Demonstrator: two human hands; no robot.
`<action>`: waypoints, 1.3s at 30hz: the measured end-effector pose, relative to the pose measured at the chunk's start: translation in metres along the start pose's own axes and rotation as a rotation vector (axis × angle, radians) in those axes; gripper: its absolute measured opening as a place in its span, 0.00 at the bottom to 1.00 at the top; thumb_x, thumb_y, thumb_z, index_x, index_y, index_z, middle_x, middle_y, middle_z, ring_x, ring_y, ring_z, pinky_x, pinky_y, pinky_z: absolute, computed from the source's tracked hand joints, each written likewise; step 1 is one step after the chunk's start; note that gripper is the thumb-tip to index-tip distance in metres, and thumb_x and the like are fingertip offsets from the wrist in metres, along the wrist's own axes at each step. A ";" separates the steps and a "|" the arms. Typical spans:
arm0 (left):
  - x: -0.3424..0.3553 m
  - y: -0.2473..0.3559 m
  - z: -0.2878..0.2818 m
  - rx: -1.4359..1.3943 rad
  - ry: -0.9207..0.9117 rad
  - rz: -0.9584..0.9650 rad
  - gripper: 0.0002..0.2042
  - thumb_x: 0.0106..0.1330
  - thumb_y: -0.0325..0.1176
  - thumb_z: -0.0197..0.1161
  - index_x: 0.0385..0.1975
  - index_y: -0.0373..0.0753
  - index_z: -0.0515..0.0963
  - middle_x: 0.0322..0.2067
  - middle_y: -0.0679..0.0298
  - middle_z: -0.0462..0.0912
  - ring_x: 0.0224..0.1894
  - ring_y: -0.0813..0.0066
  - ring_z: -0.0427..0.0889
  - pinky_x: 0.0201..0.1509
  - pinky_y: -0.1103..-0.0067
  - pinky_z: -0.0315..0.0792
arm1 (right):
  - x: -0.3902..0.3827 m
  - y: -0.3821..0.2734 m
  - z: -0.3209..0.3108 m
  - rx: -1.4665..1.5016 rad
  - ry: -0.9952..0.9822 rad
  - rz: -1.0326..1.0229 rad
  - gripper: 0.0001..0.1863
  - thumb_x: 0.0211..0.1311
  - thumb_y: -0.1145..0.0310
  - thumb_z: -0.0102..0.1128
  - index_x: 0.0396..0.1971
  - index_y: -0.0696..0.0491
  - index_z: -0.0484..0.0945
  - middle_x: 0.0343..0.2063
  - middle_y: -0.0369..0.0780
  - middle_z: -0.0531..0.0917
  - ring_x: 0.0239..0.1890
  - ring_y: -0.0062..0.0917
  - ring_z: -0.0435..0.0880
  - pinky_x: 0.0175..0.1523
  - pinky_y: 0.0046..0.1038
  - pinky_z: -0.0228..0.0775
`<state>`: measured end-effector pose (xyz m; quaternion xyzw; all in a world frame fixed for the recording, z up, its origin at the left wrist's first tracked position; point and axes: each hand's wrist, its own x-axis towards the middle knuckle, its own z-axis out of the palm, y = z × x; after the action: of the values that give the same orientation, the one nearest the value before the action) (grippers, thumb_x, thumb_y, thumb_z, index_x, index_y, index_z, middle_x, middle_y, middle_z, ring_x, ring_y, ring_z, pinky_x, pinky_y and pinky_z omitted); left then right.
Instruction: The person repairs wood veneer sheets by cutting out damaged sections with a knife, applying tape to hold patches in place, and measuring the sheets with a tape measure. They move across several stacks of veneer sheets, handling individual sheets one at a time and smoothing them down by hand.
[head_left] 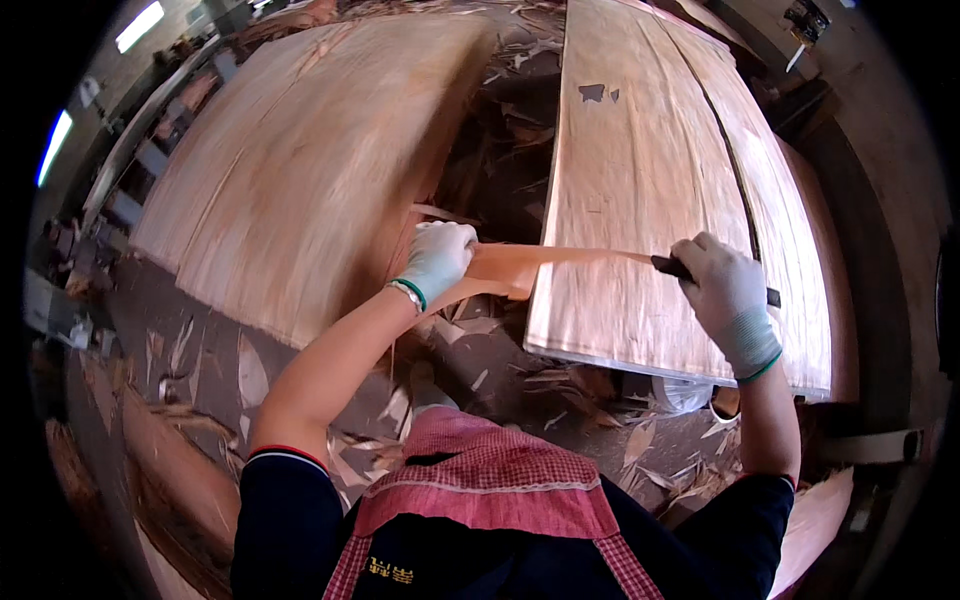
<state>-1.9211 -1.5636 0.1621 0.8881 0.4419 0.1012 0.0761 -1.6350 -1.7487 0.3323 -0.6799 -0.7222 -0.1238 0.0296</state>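
My left hand (438,258), in a white glove with a green cuff, grips one end of a thin orange-brown strip of wood veneer (510,262). The strip stretches across the gap and over the right-hand stack of veneer sheets (630,200), narrowing toward my other hand. My right hand (722,285), gloved the same way, is closed around a dark, narrow knife-like tool (671,267); its ends stick out on both sides of the fist, and I cannot make out a blade edge. The top sheet has a long dark split and a small ragged hole.
Another veneer stack (310,160) stands on the left, across a gap littered with wood scraps (520,130). More scraps (640,440) cover the floor around me. A clear plastic-wrapped roll (682,394) sits under the right stack's near edge. A curved veneer piece (180,470) lies lower left.
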 end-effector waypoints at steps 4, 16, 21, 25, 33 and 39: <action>0.068 -0.066 0.017 -0.463 -0.030 0.089 0.09 0.56 0.26 0.58 0.36 0.40 0.80 0.32 0.52 0.82 0.43 0.49 0.79 0.47 0.62 0.72 | 0.063 -0.016 0.010 -0.036 -0.013 0.135 0.06 0.54 0.70 0.63 0.32 0.49 0.76 0.31 0.38 0.79 0.32 0.36 0.83 0.36 0.36 0.74; 0.295 -0.064 -0.045 -0.486 -0.548 0.559 0.08 0.62 0.31 0.61 0.36 0.33 0.77 0.21 0.55 0.73 0.25 0.70 0.72 0.34 0.74 0.68 | 0.159 -0.008 0.039 0.065 0.446 0.562 0.22 0.52 0.75 0.67 0.50 0.50 0.76 0.47 0.39 0.80 0.36 0.34 0.86 0.37 0.32 0.80; 0.392 0.008 -0.053 -0.479 -0.776 0.835 0.09 0.63 0.28 0.60 0.39 0.30 0.77 0.29 0.57 0.82 0.33 0.76 0.77 0.39 0.76 0.71 | 0.226 -0.031 0.097 0.118 0.204 0.515 0.26 0.51 0.69 0.68 0.53 0.48 0.75 0.44 0.41 0.79 0.34 0.33 0.84 0.33 0.34 0.78; 0.449 0.049 -0.043 -0.235 -0.948 0.899 0.12 0.64 0.27 0.60 0.46 0.31 0.76 0.38 0.53 0.84 0.40 0.70 0.80 0.47 0.75 0.72 | 0.229 0.022 0.162 0.130 0.503 0.730 0.12 0.54 0.68 0.64 0.39 0.48 0.78 0.34 0.38 0.81 0.28 0.35 0.82 0.30 0.33 0.75; 0.571 0.153 0.052 -0.077 -0.901 1.150 0.12 0.59 0.29 0.62 0.43 0.35 0.80 0.38 0.51 0.84 0.42 0.56 0.82 0.47 0.71 0.74 | 0.189 0.045 0.247 1.036 1.432 1.590 0.05 0.64 0.70 0.61 0.36 0.53 0.75 0.25 0.32 0.75 0.22 0.12 0.67 0.25 0.17 0.59; 0.658 0.278 0.167 0.131 -0.868 1.419 0.12 0.55 0.28 0.62 0.40 0.42 0.83 0.38 0.53 0.85 0.41 0.58 0.84 0.45 0.70 0.76 | 0.125 0.049 0.316 1.018 1.845 2.265 0.10 0.63 0.62 0.62 0.40 0.48 0.75 0.32 0.33 0.78 0.17 0.15 0.65 0.19 0.17 0.54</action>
<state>-1.2785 -1.2110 0.1373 0.9184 -0.2860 -0.2521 0.1059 -1.5564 -1.5554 0.0601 -0.4612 0.4572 -0.1491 0.7456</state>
